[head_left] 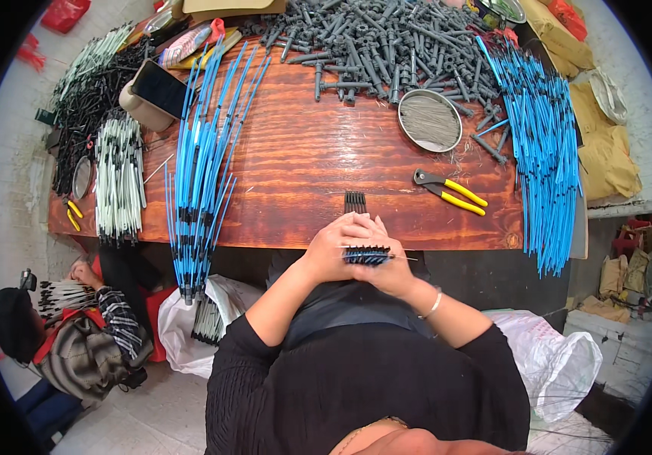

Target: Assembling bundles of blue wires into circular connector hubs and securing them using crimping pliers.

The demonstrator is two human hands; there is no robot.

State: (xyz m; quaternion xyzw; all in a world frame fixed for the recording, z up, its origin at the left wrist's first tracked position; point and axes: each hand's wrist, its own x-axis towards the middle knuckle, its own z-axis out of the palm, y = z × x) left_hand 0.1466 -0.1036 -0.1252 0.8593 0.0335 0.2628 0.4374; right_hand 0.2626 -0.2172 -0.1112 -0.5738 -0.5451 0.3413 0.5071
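Observation:
At the table's near edge, my left hand (326, 252) and my right hand (396, 276) are wrapped together round a bundle of thin rods (367, 256). The bundle's near ends show black and blue between my palms, and its dark far ends stick out past my fingers over the tabletop. A thin wire or needle pokes out sideways by my right hand. My fingers hide the middle of the bundle. Right of my hands, on the table, lie end-cutting pliers (451, 191) with yellow handles. Beyond them stands a round metal dish (431, 121) full of fine wire pins.
Grey plastic parts (387, 45) are heaped at the table's far side. Bundles of blue rods (201, 167) lie left, another blue pile (542, 144) right. Left also are white rods (119, 182) and a phone (161, 87). A co-worker (87, 334) sits at lower left, near a white sack (205, 318).

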